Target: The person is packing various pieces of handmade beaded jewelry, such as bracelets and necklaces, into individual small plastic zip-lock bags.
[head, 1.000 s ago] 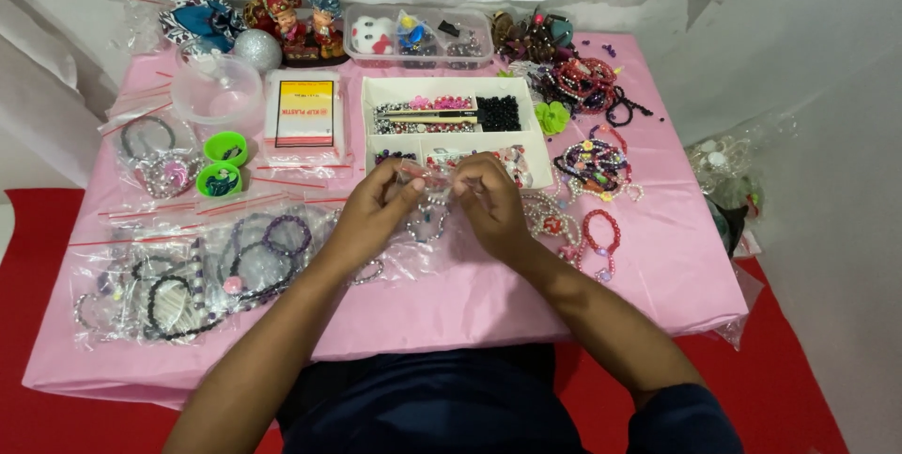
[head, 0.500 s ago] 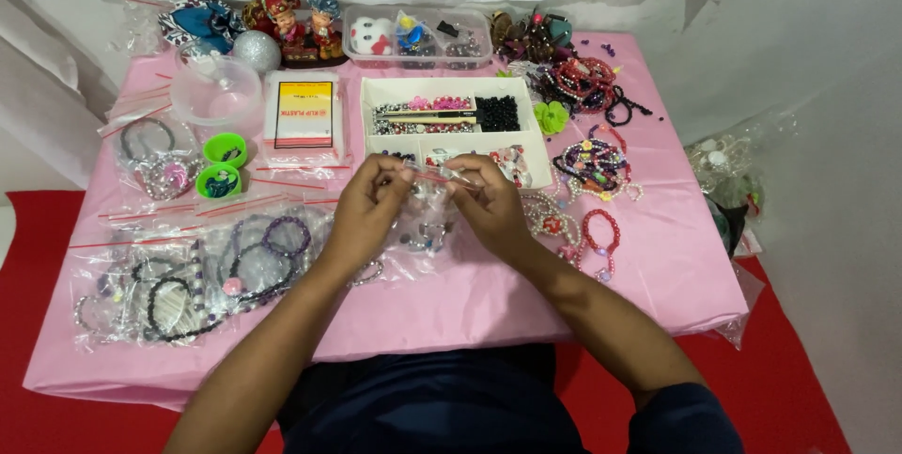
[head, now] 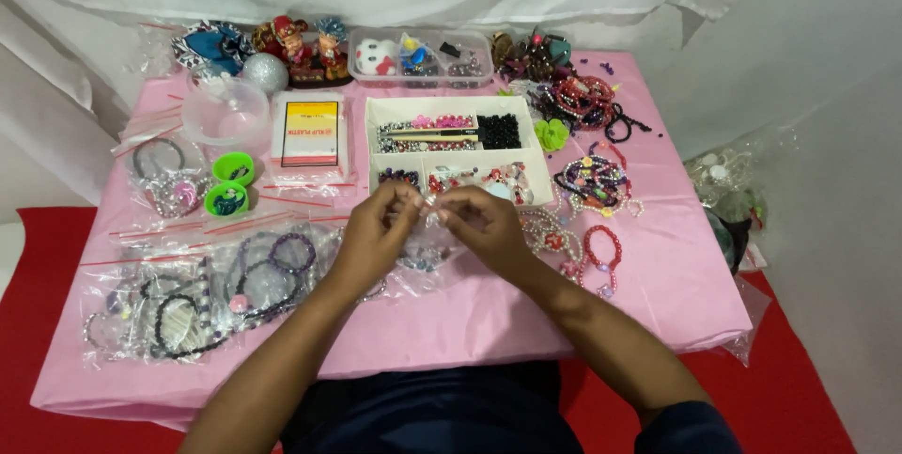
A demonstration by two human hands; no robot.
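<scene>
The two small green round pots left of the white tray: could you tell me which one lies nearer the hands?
The lower green pot, below its twin, nearer the left hand.

Small pale bead piece [head: 430,201] pinched above clear bags.

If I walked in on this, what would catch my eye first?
Probably the bright pink tablecloth strewn with beaded bracelets, such as the red one at right. At its centre, the left hand and right hand meet over something tiny pinched between their fingertips, just in front of a white divided tray of beads.
</scene>
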